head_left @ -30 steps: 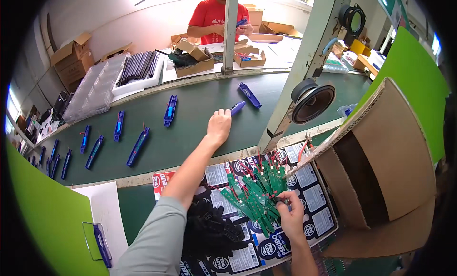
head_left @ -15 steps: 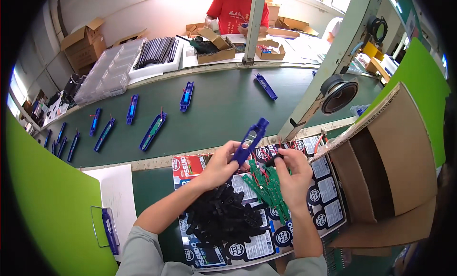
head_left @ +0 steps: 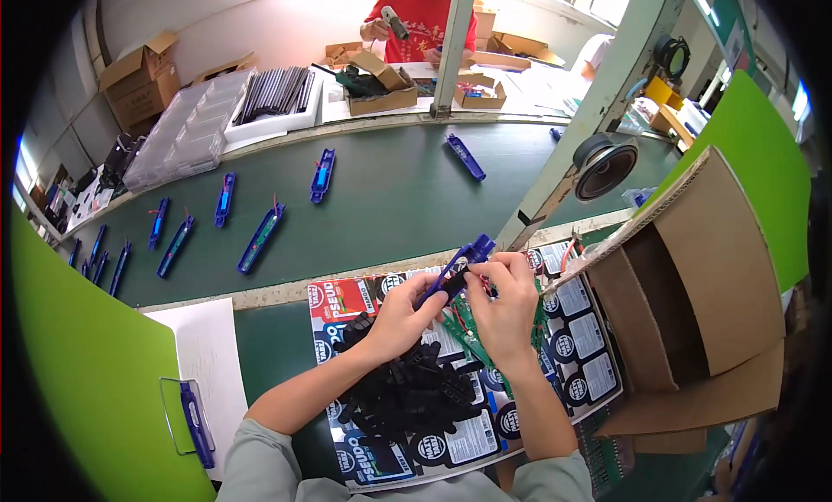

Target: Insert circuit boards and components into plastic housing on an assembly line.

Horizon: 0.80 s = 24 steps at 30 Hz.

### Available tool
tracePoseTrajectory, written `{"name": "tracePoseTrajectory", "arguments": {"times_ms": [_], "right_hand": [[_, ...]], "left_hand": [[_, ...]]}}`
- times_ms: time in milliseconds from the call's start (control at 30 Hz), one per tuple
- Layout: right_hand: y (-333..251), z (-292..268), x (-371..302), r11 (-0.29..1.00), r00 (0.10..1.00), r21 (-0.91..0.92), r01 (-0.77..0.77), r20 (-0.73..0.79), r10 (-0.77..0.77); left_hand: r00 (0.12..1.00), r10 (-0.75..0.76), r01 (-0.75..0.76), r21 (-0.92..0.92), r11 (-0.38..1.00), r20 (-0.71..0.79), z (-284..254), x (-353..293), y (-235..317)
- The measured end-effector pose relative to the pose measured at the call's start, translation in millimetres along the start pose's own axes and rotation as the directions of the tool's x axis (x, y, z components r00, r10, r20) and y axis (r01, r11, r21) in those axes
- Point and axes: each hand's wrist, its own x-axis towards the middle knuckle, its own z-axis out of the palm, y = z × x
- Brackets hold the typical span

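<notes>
My left hand is closed round a blue plastic housing, a long hollow half-shell tilted up to the right. With its fingers pinched, my right hand holds a small black plastic part against the housing's open side. How far the part sits inside is hidden by my fingers. Below my hands lies a heap of black plastic parts. Green circuit boards with red wires lie partly behind my right hand, on a printed cardboard sheet.
Across the green belt lie several blue housings, some with boards and wires. A metal post carries a round speaker. An open carton stands at right, a clipboard at left. A person in red works opposite, holding a tool.
My right hand has brought the black part up and left to the blue housing. The person opposite has raised a grey tool. The view has shifted slightly, and the belt housings appear further left.
</notes>
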Motion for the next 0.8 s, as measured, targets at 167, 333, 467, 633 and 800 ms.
{"name": "tracePoseTrajectory", "arguments": {"times_ms": [167, 333, 467, 633, 800], "right_hand": [[-3.0, 0.4, 0.1, 0.982, 0.990, -0.126, 0.142, 0.011, -0.142], [-1.0, -4.5, -5.5, 0.958, 0.989, -0.251, 0.142, -0.010, -0.149], [-3.1, -6.4, -6.4, 0.946, 0.991, -0.301, 0.116, -0.025, -0.130], [-3.4, -5.3, -14.3, 0.934, 0.976, -0.302, 0.192, -0.041, -0.214], [-2.5, -7.4, -13.8, 0.939, 0.978, -0.288, 0.185, -0.036, -0.204]], "left_hand": [[0.990, 0.122, -0.100, 0.252, 0.963, -0.071, 5.2, -4.5, 5.9], [0.989, 0.132, -0.099, 0.361, 0.927, -0.069, 9.6, -0.3, 5.8], [0.970, 0.229, -0.166, 0.461, 0.872, -0.085, 7.8, 0.6, 1.9], [0.971, 0.226, -0.172, 0.441, 0.881, -0.073, 7.4, -0.1, 3.1], [0.980, 0.188, -0.143, 0.454, 0.879, -0.056, 8.3, -4.4, 4.1]]}}
